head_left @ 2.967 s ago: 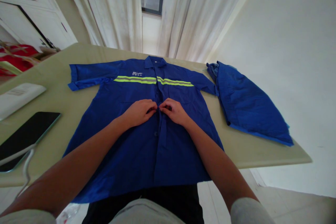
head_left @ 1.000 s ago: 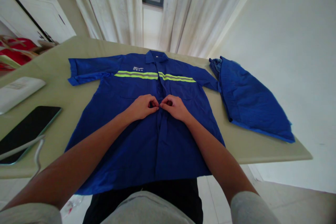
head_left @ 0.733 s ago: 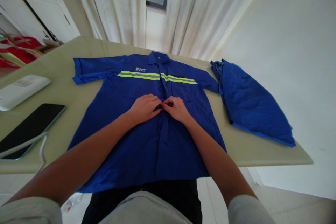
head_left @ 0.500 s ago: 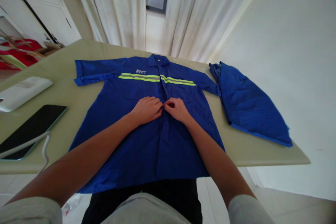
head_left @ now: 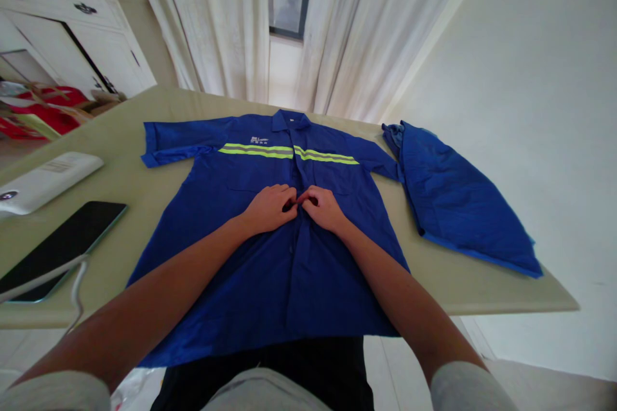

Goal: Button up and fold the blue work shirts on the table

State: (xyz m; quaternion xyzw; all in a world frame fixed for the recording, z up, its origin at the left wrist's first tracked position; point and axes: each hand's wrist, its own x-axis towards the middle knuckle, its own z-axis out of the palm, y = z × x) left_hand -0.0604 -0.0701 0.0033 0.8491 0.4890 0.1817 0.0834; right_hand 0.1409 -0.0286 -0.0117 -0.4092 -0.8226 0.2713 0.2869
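A blue short-sleeved work shirt (head_left: pixel 250 289) lies front up, its collar toward the curtains and its hem hanging over the near table edge. Yellow-green and grey reflective bands cross its chest. At the middle of the front opening, my left hand (head_left: pixel 270 207) pinches the placket from the left side. My right hand (head_left: pixel 324 207) pinches it from the right, fingertips almost meeting the left ones. Whatever button lies between the fingers is hidden.
A folded blue garment (head_left: pixel 463 205) lies on the table (head_left: pixel 448 289) at the right, touching the shirt's sleeve. On the left are a black phone (head_left: pixel 62 247), a white cable (head_left: pixel 77 282) and a white device (head_left: pixel 58 176). Curtains (head_left: pixel 231 26) hang behind.
The view has tilted up slightly, so everything sits lower in the picture. My left fingers have curled, leaving a gap under the thumb. Both hands stay at the same spot on the placket.
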